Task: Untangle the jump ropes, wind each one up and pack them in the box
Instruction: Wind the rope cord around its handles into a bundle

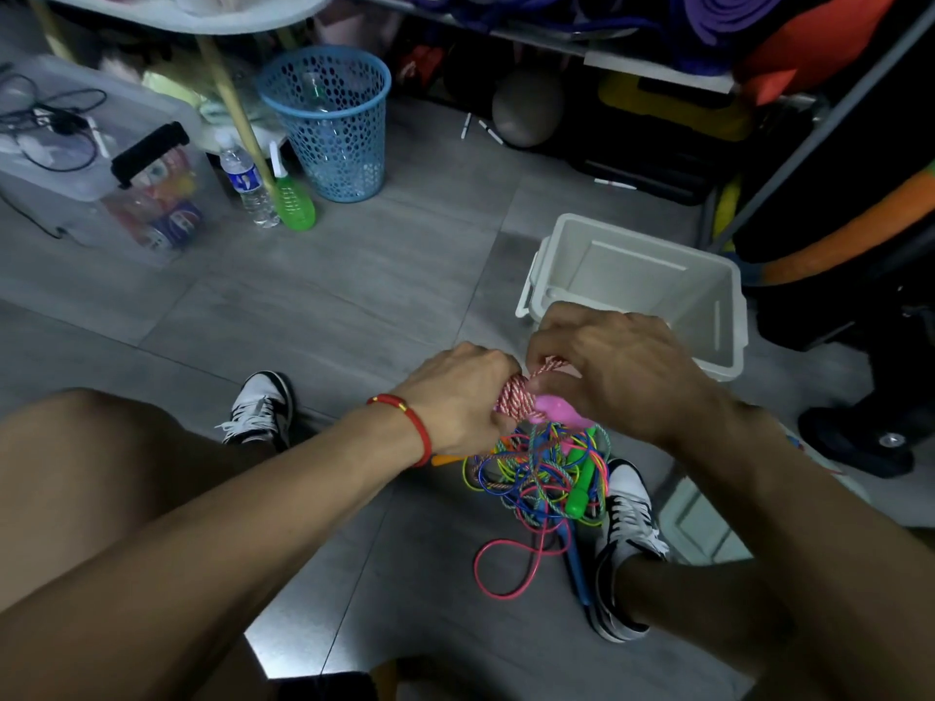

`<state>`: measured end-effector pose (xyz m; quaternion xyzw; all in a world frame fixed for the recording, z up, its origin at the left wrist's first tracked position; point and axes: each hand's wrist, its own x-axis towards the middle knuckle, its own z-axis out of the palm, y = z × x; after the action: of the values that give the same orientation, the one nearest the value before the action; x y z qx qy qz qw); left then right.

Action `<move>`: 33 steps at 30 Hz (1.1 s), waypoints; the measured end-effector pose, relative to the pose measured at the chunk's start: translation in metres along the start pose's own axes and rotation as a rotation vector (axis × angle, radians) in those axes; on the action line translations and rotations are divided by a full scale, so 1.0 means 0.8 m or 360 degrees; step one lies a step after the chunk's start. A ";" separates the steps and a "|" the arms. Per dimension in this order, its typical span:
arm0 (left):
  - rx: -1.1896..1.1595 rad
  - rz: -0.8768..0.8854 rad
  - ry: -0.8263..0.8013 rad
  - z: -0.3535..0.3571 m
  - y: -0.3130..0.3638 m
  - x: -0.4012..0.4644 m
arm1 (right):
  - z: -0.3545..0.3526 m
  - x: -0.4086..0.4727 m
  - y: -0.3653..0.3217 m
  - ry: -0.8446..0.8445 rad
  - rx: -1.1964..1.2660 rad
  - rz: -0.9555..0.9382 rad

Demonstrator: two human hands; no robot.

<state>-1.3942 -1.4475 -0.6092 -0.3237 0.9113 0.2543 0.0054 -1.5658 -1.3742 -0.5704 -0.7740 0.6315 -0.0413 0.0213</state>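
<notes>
Head view looks down on our two hands, which meet above a grey tiled floor (313, 306). Our left hand (455, 397), with a red bracelet (410, 422) at the wrist, wraps its curled fingers round a wound bundle of pink-and-white rope (513, 401) and grips it. Our right hand (617, 366) pinches a strand of that same rope between thumb and fingertips, just above the bundle. A pink handle (554, 409) shows right beside the bundle, under our right hand; we cannot tell whether either hand touches it.

Below the hands, on the floor between our two black-and-white sneakers, lies the tangle of jump ropes (541, 478): blue, yellow, green, pink and striped cords looped through one another. A green handle (579, 493) sticks out of the heap on its right side, and a blue handle (577, 564) points toward us beneath it. A loose pink loop (498, 569) trails out from the heap onto the tiles.

The white box (728, 316) stands open on the floor just behind our right hand, and no rope shows in the part of it we can see.

Further back on the left stand a blue mesh bin (334, 134), a water bottle (248, 184), a green spray bottle (293, 204) and a clear lidded tub (76, 159).
</notes>
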 end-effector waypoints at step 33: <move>-0.2232 -0.0527 0.0281 -0.023 -0.033 -0.009 | 0.045 0.006 0.004 -0.0268 0.1950 0.0373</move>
<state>-1.3705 -1.4694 -0.6040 -0.4041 0.4700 0.7476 -0.2387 -1.5643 -1.3805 -0.6065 -0.5474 0.5700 -0.3321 0.5150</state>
